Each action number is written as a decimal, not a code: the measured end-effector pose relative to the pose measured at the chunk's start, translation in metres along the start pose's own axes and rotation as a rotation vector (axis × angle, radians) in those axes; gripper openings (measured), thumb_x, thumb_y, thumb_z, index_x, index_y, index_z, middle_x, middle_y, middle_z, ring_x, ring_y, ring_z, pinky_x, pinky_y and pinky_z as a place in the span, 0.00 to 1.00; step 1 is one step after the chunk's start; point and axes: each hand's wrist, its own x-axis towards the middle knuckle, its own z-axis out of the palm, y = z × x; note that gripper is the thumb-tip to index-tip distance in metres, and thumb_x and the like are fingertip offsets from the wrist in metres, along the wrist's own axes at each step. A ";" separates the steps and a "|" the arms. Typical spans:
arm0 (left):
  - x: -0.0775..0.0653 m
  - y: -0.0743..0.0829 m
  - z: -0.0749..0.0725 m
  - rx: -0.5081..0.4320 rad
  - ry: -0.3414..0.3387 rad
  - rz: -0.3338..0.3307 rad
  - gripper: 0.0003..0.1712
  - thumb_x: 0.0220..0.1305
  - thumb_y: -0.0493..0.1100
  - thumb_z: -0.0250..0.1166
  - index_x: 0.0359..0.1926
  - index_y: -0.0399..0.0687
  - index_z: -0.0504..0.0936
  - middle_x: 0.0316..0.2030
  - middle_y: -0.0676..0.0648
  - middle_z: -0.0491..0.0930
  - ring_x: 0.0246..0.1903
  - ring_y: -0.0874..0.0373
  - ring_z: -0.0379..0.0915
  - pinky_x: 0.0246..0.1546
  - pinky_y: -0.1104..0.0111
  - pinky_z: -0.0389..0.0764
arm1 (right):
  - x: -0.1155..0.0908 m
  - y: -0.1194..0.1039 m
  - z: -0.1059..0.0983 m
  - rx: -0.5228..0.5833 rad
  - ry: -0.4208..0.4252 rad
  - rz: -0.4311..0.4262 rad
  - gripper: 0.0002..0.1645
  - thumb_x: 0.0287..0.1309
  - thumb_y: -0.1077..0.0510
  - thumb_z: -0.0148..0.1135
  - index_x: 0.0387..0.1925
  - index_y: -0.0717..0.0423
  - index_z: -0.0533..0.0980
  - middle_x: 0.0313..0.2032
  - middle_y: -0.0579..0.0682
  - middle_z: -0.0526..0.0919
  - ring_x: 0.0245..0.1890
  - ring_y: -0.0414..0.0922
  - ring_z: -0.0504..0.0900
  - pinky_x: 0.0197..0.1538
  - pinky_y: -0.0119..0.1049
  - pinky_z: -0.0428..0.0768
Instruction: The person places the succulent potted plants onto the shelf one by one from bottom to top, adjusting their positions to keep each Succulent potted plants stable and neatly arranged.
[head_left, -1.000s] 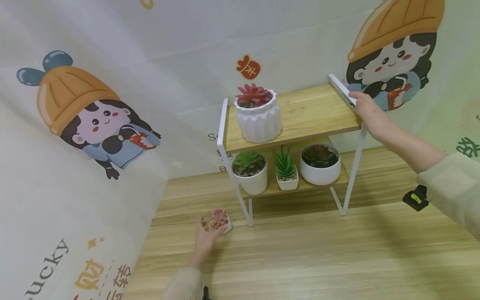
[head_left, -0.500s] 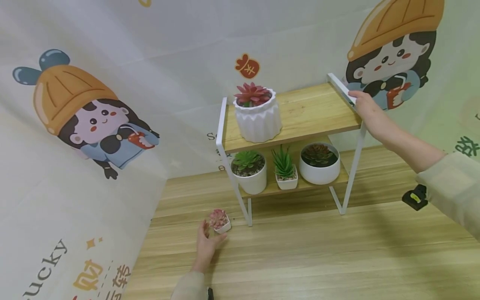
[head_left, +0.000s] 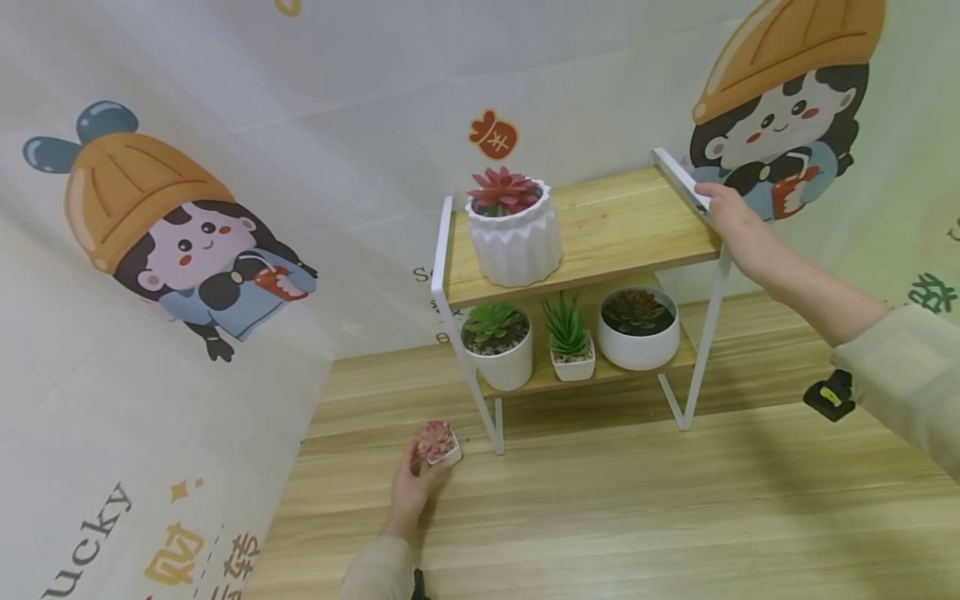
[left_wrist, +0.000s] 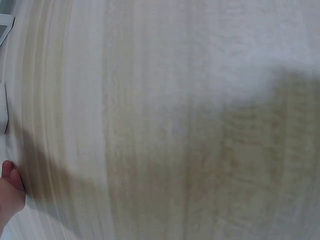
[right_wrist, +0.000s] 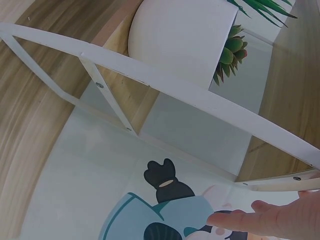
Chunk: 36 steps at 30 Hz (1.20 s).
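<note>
My left hand is at a small square white pot with a pink succulent, on the wood-patterned surface left of the shelf. Its index finger and thumb lie spread along the pot's near side. In the left wrist view, only part of the left hand shows, below the white pot's edge. My right hand grips the white metal side bar at the top right of a two-tier plant shelf. In the right wrist view, a finger of the right hand extends beside the frame.
A ribbed white pot with a red succulent stands on the upper tier. Below are a white pot with a green succulent, a small spiky plant and a wide white bowl planter. A printed cloth backdrop hangs behind.
My left hand first draws back from the pink succulent, then moves up close to its pot again. The small pot and my right hand on the shelf stay in place.
</note>
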 end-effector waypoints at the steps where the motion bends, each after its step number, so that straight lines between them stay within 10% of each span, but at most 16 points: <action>1: 0.000 0.000 -0.001 0.011 -0.004 -0.004 0.41 0.44 0.40 0.64 0.58 0.36 0.54 0.53 0.33 0.60 0.50 0.40 0.57 0.52 0.55 0.58 | 0.000 0.000 0.000 0.001 -0.002 0.000 0.31 0.59 0.48 0.16 0.61 0.58 0.37 0.60 0.63 0.38 0.56 0.60 0.41 0.54 0.58 0.43; 36: -0.024 0.012 -0.012 0.107 -0.217 0.034 0.37 0.41 0.47 0.65 0.54 0.43 0.62 0.44 0.38 0.69 0.39 0.50 0.66 0.35 0.66 0.71 | 0.001 0.001 0.001 -0.004 0.005 0.001 0.32 0.59 0.48 0.16 0.61 0.58 0.37 0.60 0.64 0.39 0.56 0.59 0.43 0.54 0.57 0.44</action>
